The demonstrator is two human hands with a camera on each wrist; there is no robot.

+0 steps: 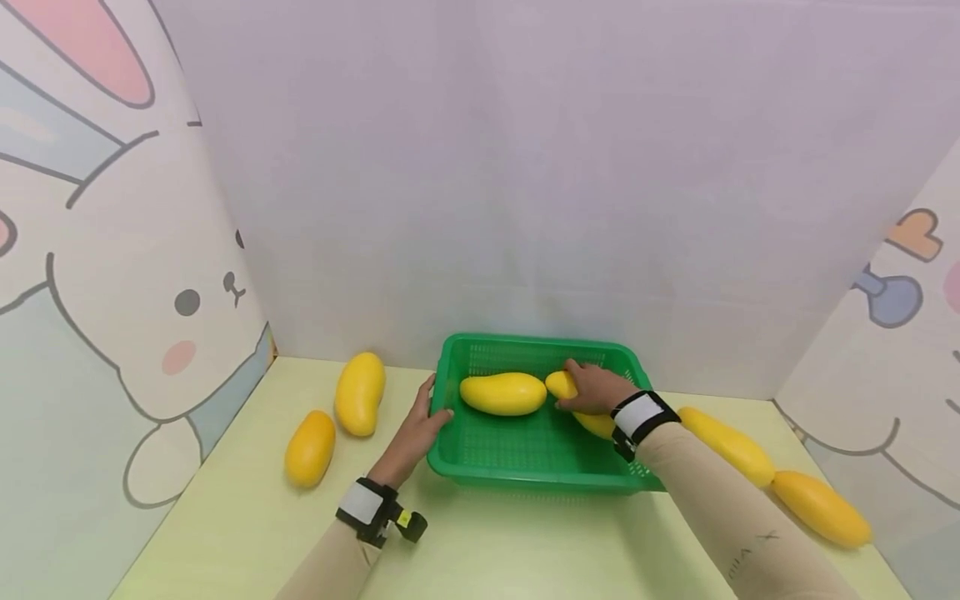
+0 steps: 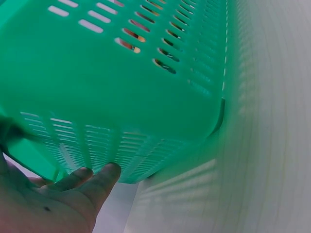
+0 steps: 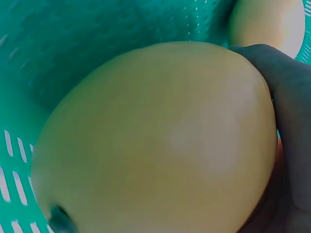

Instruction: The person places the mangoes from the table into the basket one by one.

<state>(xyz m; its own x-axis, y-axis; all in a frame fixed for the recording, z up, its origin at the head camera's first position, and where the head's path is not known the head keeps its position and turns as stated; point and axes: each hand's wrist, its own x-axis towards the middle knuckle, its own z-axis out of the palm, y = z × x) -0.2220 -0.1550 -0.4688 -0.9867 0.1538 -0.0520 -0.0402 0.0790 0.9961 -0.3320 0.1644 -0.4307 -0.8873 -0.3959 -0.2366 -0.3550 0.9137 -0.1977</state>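
Observation:
A green plastic basket with slotted walls stands against the back wall. My left hand grips its left rim, thumb over the edge; in the left wrist view the fingers lie along the outer wall. Inside, at the right end, my right hand holds a yellow mango, fingers and thumb around its middle. That mango fills most of the right wrist view, its dark stem end at the lower left. Another yellow mango lies sideways in the basket, left of the right hand.
Left of the basket, two mangoes, one yellow and one more orange, lie on the pale tabletop. On the right are a yellow mango and an orange one, end to end. Fabric walls enclose the back and sides.

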